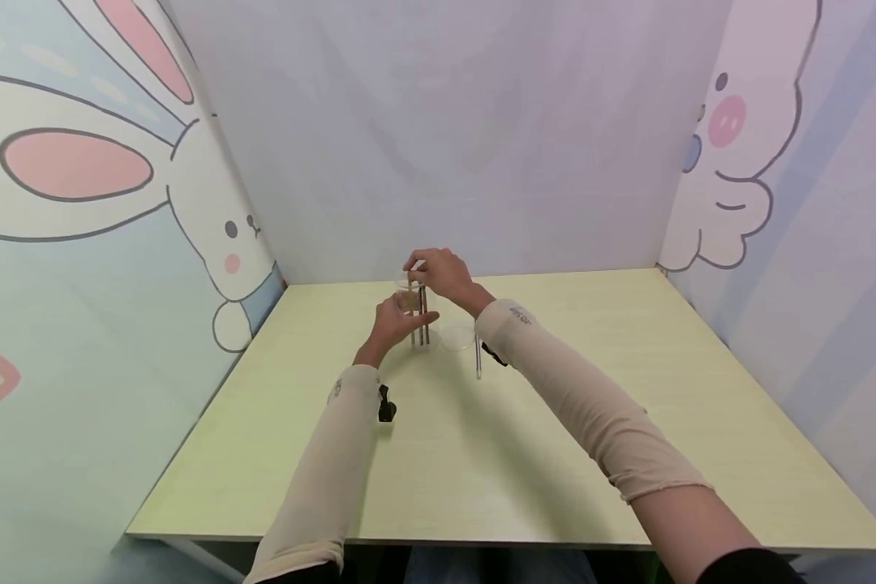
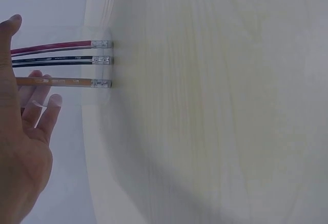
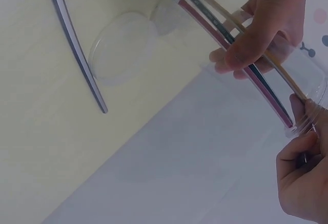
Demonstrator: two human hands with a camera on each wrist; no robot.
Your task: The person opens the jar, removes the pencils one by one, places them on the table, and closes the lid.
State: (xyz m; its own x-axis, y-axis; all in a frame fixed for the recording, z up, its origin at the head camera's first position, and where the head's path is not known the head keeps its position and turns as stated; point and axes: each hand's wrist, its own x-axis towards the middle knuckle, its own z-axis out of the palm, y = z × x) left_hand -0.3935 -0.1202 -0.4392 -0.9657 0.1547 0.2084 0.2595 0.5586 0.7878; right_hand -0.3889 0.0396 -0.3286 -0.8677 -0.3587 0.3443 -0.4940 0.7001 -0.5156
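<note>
A clear plastic jar stands upright toward the back of the table with several pencils in it. Maroon, dark and orange-brown pencils show through its wall, their metal-banded ends at the bottom. My left hand grips the jar from the left side, thumb across the front. At the jar's mouth is my right hand, its curled fingers pinching the upper end of a pencil; the orange-brown one runs up to these fingertips.
To the right of the jar, a clear round lid lies flat on the pale table. A dark striped pencil lies beside the lid. Behind the table hangs a plain curtain; cartoon-printed walls stand on both sides.
</note>
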